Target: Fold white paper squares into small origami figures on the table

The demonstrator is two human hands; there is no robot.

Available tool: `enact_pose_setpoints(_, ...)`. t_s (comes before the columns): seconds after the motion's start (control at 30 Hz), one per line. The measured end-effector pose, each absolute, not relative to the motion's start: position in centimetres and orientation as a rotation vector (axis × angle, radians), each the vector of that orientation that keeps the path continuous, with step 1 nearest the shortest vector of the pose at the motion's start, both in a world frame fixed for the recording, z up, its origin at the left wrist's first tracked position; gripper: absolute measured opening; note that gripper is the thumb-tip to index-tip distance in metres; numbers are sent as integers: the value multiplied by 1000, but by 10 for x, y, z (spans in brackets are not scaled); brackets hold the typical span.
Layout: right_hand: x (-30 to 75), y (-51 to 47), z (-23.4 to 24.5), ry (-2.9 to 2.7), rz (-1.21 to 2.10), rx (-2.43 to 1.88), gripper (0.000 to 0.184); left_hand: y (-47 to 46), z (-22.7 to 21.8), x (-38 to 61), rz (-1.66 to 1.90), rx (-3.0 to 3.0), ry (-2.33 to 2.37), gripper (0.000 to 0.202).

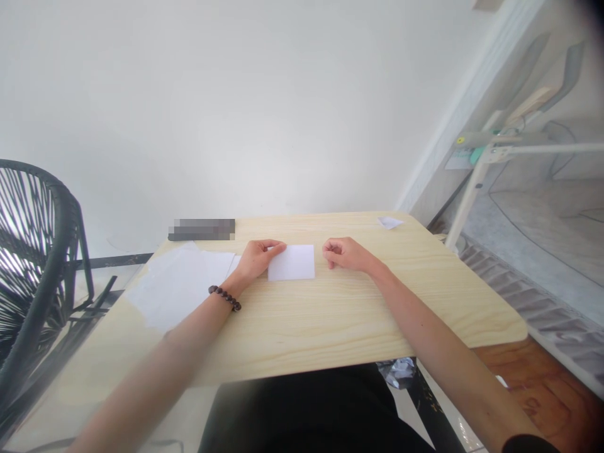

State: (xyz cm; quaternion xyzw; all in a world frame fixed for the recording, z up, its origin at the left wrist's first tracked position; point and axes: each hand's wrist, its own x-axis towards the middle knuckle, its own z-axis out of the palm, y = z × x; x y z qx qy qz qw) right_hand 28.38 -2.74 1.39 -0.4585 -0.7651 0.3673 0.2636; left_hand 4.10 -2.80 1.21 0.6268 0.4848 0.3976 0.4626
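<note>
A small white sheet of paper (295, 263), rectangular and perhaps folded, is at the middle of the wooden table. My left hand (258, 257), with a dark beaded bracelet on its wrist, pinches the paper at its left side, thumb on top. To the right of the paper and apart from it is my right hand (346, 253). Its fingers are curled in, and whether anything small is between them I cannot make out.
Several larger white sheets (182, 286) lie at the table's left. A small folded paper piece (389, 223) rests at the back right of the table (302, 327). A blurred dark object (202, 229) is at the back left. A woven chair (42, 251) stands left, a white metal frame (476, 182) right.
</note>
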Motion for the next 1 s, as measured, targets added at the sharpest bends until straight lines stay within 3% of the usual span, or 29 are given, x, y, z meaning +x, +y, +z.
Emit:
enact_pose_setpoints(0.2, 258, -31, 11, -1939, 882, -1115, 25, -29, 11, 45, 966, 1590, 1212, 41)
enact_pose_setpoints(0.67, 233, -42, 3, -2125, 505, -991, 22, -39, 15, 52, 881, 1720, 1068, 29)
enact_pose_setpoints(1.0, 237, -39, 6, -2143, 500, -950, 23, -36, 12, 52, 877, 1775, 1078, 25)
